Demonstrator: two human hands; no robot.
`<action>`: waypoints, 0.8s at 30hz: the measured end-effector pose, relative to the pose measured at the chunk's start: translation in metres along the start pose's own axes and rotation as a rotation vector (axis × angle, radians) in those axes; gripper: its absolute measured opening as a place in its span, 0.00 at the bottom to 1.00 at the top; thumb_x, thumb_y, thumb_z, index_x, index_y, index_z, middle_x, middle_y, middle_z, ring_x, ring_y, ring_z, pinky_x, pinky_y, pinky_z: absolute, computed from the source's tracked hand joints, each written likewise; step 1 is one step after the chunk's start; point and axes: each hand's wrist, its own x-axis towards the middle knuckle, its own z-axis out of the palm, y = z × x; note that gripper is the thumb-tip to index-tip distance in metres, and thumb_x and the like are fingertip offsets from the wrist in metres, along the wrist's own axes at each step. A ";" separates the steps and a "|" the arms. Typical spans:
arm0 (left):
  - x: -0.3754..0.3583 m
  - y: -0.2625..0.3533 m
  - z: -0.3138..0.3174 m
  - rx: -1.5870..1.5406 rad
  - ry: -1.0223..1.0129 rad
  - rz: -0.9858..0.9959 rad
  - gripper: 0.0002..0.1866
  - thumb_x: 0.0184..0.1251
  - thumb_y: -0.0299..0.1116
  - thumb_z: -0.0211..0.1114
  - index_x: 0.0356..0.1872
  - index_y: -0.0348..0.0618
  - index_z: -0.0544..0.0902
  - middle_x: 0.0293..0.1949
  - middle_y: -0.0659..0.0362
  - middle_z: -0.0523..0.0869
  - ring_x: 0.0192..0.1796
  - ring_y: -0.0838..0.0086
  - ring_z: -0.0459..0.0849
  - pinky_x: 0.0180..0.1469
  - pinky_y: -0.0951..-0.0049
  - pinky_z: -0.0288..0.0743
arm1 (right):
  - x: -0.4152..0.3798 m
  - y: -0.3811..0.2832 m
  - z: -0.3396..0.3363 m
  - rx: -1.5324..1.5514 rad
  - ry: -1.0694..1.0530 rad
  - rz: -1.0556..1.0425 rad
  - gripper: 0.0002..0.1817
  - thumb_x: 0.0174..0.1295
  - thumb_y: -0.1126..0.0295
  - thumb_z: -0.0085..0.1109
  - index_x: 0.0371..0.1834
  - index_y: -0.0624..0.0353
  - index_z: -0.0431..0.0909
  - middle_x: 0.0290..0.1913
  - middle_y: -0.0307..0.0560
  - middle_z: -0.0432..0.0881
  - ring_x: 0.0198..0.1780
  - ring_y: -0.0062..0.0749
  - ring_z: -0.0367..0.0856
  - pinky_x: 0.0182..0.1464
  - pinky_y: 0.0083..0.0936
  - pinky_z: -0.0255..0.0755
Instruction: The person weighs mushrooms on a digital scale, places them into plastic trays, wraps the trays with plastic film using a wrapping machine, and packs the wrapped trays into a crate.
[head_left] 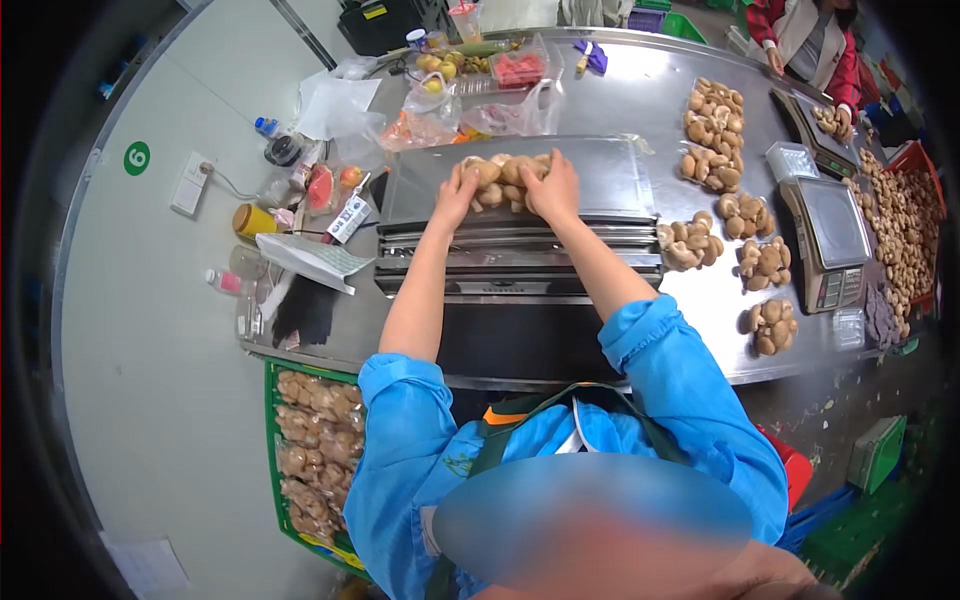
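Observation:
A cluster of brown mushrooms (500, 178), perhaps in a tray that I cannot make out, sits on the flat metal top of a wrapping machine (610, 175). My left hand (457, 198) presses around its left end, fingers curved over the mushrooms. At the opposite end, my right hand (554, 190) grips it the same way. Below my wrists run the machine's metal rollers and bars (510, 243). Just right of the machine lies another portion of mushrooms (690, 242) on the metal table.
More mushroom portions (715, 115) line the table's right side, beside a scale (835, 225). Another person's hand (843, 122) is at a farther scale. Fruit and plastic bags (510, 110) lie behind the machine. A green crate (272, 430) of bagged mushrooms stands lower left.

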 end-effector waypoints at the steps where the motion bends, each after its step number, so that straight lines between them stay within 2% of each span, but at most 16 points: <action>1: 0.003 -0.005 -0.009 0.070 -0.066 -0.046 0.37 0.61 0.57 0.54 0.64 0.41 0.62 0.56 0.41 0.72 0.62 0.53 0.68 0.62 0.63 0.60 | -0.001 -0.002 0.007 -0.018 0.022 0.009 0.42 0.50 0.44 0.58 0.63 0.62 0.60 0.57 0.60 0.67 0.58 0.54 0.65 0.58 0.43 0.61; 2: 0.003 -0.011 -0.014 0.061 -0.075 -0.047 0.37 0.61 0.57 0.54 0.64 0.41 0.62 0.56 0.41 0.72 0.62 0.53 0.68 0.62 0.63 0.60 | -0.001 -0.002 0.012 -0.039 0.043 0.021 0.43 0.49 0.43 0.58 0.63 0.62 0.60 0.57 0.59 0.68 0.58 0.54 0.66 0.58 0.43 0.62; 5: -0.001 -0.014 -0.033 0.320 -0.077 0.003 0.43 0.59 0.56 0.57 0.69 0.43 0.51 0.65 0.41 0.60 0.69 0.49 0.53 0.67 0.60 0.49 | -0.002 0.010 0.005 0.082 -0.014 -0.043 0.42 0.51 0.46 0.59 0.64 0.60 0.59 0.59 0.62 0.67 0.61 0.52 0.65 0.60 0.39 0.60; 7: -0.010 -0.018 -0.068 0.304 -0.085 0.266 0.39 0.57 0.50 0.61 0.67 0.43 0.58 0.63 0.44 0.64 0.66 0.52 0.60 0.65 0.62 0.56 | -0.011 0.024 -0.024 0.145 -0.103 -0.202 0.37 0.54 0.51 0.58 0.64 0.58 0.61 0.59 0.61 0.69 0.61 0.47 0.67 0.61 0.36 0.60; 9: -0.030 0.011 -0.124 0.511 -0.420 0.435 0.31 0.55 0.41 0.64 0.61 0.45 0.68 0.58 0.50 0.73 0.60 0.58 0.69 0.59 0.64 0.64 | -0.034 0.021 -0.081 -0.036 -0.334 -0.239 0.31 0.57 0.56 0.57 0.63 0.54 0.63 0.55 0.56 0.74 0.56 0.41 0.73 0.58 0.33 0.64; 10: -0.031 0.016 -0.146 0.784 -0.592 0.646 0.24 0.54 0.36 0.64 0.55 0.49 0.74 0.49 0.56 0.81 0.54 0.65 0.76 0.50 0.65 0.70 | -0.039 0.017 -0.108 -0.174 -0.515 -0.203 0.29 0.58 0.58 0.57 0.63 0.53 0.64 0.52 0.53 0.77 0.52 0.39 0.76 0.56 0.33 0.67; 11: -0.030 0.002 -0.163 0.889 -0.693 0.791 0.23 0.53 0.33 0.64 0.54 0.50 0.75 0.38 0.58 0.83 0.45 0.65 0.78 0.48 0.66 0.69 | -0.038 0.030 -0.126 -0.370 -0.558 -0.323 0.28 0.57 0.60 0.57 0.62 0.50 0.66 0.48 0.49 0.79 0.47 0.38 0.78 0.51 0.32 0.69; 13: -0.034 0.002 -0.178 1.083 -0.701 0.942 0.24 0.52 0.32 0.64 0.54 0.52 0.75 0.33 0.60 0.81 0.41 0.69 0.77 0.49 0.68 0.67 | -0.037 0.042 -0.147 -0.575 -0.604 -0.434 0.27 0.56 0.61 0.58 0.61 0.48 0.67 0.43 0.44 0.81 0.42 0.37 0.80 0.46 0.32 0.72; 14: -0.036 0.005 -0.182 1.301 -0.704 1.091 0.25 0.51 0.32 0.63 0.54 0.55 0.75 0.28 0.63 0.79 0.38 0.72 0.76 0.49 0.70 0.65 | -0.034 0.043 -0.151 -0.721 -0.626 -0.700 0.26 0.55 0.62 0.58 0.59 0.47 0.69 0.39 0.42 0.80 0.38 0.36 0.79 0.42 0.31 0.72; 15: -0.034 0.003 -0.180 1.233 -0.651 1.226 0.26 0.50 0.32 0.62 0.55 0.56 0.75 0.22 0.65 0.72 0.33 0.75 0.73 0.51 0.72 0.62 | -0.032 0.042 -0.152 -0.860 -0.634 -0.971 0.25 0.53 0.63 0.59 0.57 0.47 0.70 0.35 0.39 0.80 0.34 0.35 0.79 0.38 0.31 0.72; 18: -0.019 -0.017 -0.163 1.226 -0.581 1.304 0.26 0.52 0.33 0.61 0.57 0.56 0.73 0.23 0.67 0.70 0.34 0.76 0.73 0.50 0.71 0.61 | -0.034 0.031 -0.136 -0.842 -0.688 -1.056 0.23 0.54 0.63 0.58 0.56 0.45 0.70 0.30 0.38 0.77 0.31 0.32 0.77 0.35 0.31 0.71; 20: -0.021 -0.029 -0.146 1.114 -0.602 1.305 0.21 0.55 0.34 0.57 0.53 0.56 0.76 0.20 0.68 0.73 0.31 0.77 0.75 0.43 0.74 0.64 | -0.039 0.040 -0.119 -0.762 -0.657 -1.055 0.20 0.54 0.64 0.58 0.52 0.49 0.74 0.30 0.41 0.78 0.32 0.33 0.78 0.35 0.33 0.71; 21: -0.026 -0.035 -0.141 1.074 -0.552 1.166 0.18 0.55 0.35 0.59 0.49 0.55 0.78 0.19 0.67 0.75 0.29 0.75 0.76 0.38 0.73 0.64 | -0.046 0.051 -0.108 -0.551 -0.531 -0.915 0.16 0.54 0.66 0.58 0.47 0.51 0.75 0.28 0.43 0.78 0.30 0.35 0.78 0.33 0.32 0.70; 22: -0.032 -0.036 -0.136 1.034 -0.500 1.032 0.15 0.55 0.35 0.60 0.46 0.54 0.80 0.19 0.66 0.76 0.26 0.74 0.77 0.33 0.73 0.65 | -0.053 0.054 -0.103 -0.346 -0.401 -0.772 0.12 0.55 0.67 0.58 0.43 0.54 0.77 0.26 0.44 0.78 0.29 0.37 0.78 0.32 0.32 0.70; 23: -0.042 -0.037 -0.132 0.737 -0.327 0.919 0.10 0.55 0.36 0.63 0.38 0.52 0.82 0.19 0.61 0.79 0.21 0.70 0.77 0.27 0.70 0.67 | -0.063 0.055 -0.099 -0.121 -0.269 -0.612 0.05 0.58 0.71 0.56 0.35 0.59 0.77 0.22 0.46 0.77 0.26 0.35 0.79 0.30 0.30 0.69; 24: -0.052 -0.018 -0.132 0.579 -0.199 0.803 0.06 0.57 0.33 0.63 0.34 0.48 0.82 0.20 0.58 0.81 0.21 0.70 0.78 0.27 0.70 0.69 | -0.069 0.038 -0.111 -0.011 -0.380 -0.202 0.07 0.62 0.71 0.50 0.37 0.62 0.75 0.22 0.46 0.77 0.26 0.33 0.79 0.31 0.28 0.71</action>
